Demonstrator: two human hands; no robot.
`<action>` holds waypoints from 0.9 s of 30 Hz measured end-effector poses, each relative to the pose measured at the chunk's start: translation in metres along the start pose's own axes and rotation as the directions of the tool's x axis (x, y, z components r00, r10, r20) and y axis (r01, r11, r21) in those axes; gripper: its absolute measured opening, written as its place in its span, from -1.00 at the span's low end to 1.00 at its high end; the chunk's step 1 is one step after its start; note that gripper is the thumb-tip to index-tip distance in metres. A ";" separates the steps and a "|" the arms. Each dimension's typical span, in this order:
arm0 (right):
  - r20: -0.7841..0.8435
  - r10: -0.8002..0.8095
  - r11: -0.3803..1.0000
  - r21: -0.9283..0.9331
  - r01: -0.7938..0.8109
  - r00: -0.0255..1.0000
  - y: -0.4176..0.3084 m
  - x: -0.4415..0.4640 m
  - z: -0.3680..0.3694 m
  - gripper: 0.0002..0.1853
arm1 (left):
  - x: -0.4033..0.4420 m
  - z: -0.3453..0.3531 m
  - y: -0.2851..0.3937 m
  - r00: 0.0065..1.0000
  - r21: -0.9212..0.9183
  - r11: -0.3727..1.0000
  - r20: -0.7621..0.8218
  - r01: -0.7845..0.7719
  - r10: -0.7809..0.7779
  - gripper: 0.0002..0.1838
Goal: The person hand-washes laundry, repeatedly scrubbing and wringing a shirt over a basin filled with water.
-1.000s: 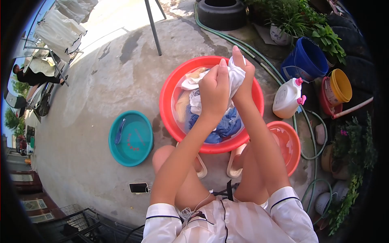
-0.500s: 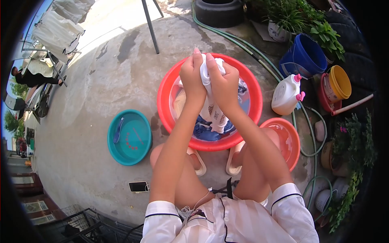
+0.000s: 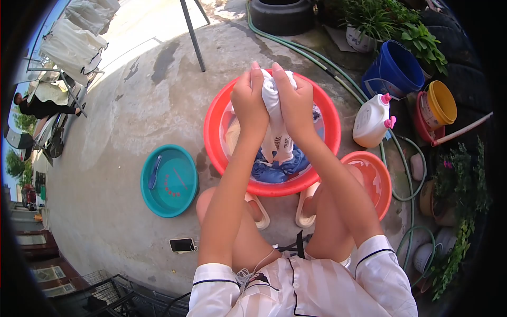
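Note:
My left hand (image 3: 249,103) and my right hand (image 3: 297,105) are side by side above a red basin (image 3: 215,119), both closed on white socks (image 3: 272,103). Thumbs press at the bunched top, while the lower ends, with dark lettering, hang down between my forearms. Wet blue clothing (image 3: 277,170) lies in the basin's water below, and pale cloth (image 3: 232,134) shows at its left side. My hands and arms hide part of the basin's contents.
At left sits a teal basin (image 3: 150,198) with a blue brush (image 3: 155,171); a phone (image 3: 182,245) lies nearby. To the right are an orange basin (image 3: 384,182), a detergent jug (image 3: 369,124), buckets (image 3: 377,79) and a green hose (image 3: 338,79). A person (image 3: 47,107) is far left.
The hanging sock ends have swung and turned slightly, with the lettering now facing differently. My hands stay closed at the top, the right one shifted slightly. The view has tilted a little.

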State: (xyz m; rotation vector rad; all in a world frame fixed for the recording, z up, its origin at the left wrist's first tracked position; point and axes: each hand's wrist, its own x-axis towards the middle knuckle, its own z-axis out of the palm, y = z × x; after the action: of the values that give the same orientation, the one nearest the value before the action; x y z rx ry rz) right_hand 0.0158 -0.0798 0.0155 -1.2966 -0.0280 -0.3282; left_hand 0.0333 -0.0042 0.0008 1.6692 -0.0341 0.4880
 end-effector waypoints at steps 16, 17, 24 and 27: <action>-0.098 0.158 0.977 0.159 -0.142 0.982 0.008 0.020 -0.009 -0.58 | -0.019 0.007 0.023 0.991 0.066 0.990 0.059 -0.125 0.121 -0.63; -0.071 0.172 0.968 0.200 -0.155 0.983 0.007 0.016 -0.006 -0.59 | -0.014 0.004 0.020 0.994 0.090 0.990 0.037 -0.108 0.105 -0.62; 0.080 -0.063 0.990 -0.124 0.073 0.995 0.009 -0.008 0.006 -0.61 | 0.013 -0.009 -0.016 0.999 0.167 0.985 -0.008 -0.042 0.044 -0.56; 0.012 -0.019 1.000 -0.016 0.020 1.000 0.008 0.004 -0.003 -0.60 | 0.000 -0.004 0.006 1.000 0.157 0.988 0.015 -0.002 0.000 -0.57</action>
State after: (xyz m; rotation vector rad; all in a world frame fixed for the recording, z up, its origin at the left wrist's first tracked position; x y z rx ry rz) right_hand 0.0210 -0.0810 0.0076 -1.3147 -0.0482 -0.3381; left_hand 0.0307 -0.0015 0.0065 1.8269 -0.0073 0.4891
